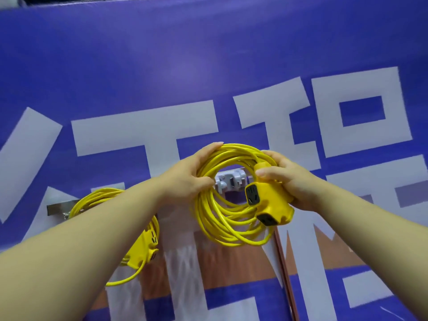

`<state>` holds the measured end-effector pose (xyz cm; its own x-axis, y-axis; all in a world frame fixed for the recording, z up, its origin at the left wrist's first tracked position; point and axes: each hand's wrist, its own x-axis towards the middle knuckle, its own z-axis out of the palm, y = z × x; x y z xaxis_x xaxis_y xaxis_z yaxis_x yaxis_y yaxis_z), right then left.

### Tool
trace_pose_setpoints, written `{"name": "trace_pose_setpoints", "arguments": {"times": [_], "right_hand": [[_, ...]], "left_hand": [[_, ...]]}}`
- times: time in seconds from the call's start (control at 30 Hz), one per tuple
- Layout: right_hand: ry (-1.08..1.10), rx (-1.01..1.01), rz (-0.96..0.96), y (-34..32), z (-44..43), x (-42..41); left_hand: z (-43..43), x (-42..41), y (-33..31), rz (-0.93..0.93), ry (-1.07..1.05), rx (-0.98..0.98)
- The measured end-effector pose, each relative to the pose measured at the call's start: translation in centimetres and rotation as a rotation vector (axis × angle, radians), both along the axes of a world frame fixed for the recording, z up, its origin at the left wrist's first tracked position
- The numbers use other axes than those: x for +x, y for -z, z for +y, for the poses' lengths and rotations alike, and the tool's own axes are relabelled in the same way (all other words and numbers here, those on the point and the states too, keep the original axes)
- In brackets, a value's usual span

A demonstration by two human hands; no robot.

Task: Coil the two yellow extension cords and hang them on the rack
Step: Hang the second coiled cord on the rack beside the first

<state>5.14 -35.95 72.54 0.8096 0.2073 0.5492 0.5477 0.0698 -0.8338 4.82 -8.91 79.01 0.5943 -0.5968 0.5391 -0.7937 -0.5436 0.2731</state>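
Note:
I hold a coiled yellow extension cord point(222, 216) up in front of the wall. My left hand point(192, 172) grips the coil's left side, fingers over the top strands. My right hand point(287, 181) grips the right side together with the cord's yellow socket block point(271, 202). Through the coil's opening shows a grey hook of the rack point(231, 181), just behind the loops. A second coiled yellow cord point(97, 200) with its own socket block point(146, 246) hangs on the rack at the left, partly hidden by my left forearm.
A blue banner wall with large white characters point(347, 112) fills the view. The rack's metal bar end point(58, 208) sticks out at the left. A brown strip and a vertical post point(284, 274) run below the coil.

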Motion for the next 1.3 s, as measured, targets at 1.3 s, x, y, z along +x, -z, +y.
{"name": "trace_pose_setpoints", "arguments": {"times": [1.3], "right_hand": [[0.555, -0.324, -0.316, 2.1, 1.3, 7.1]], "left_hand": [[-1.3, 8.6, 1.9, -0.298, -0.259, 0.241]]}}
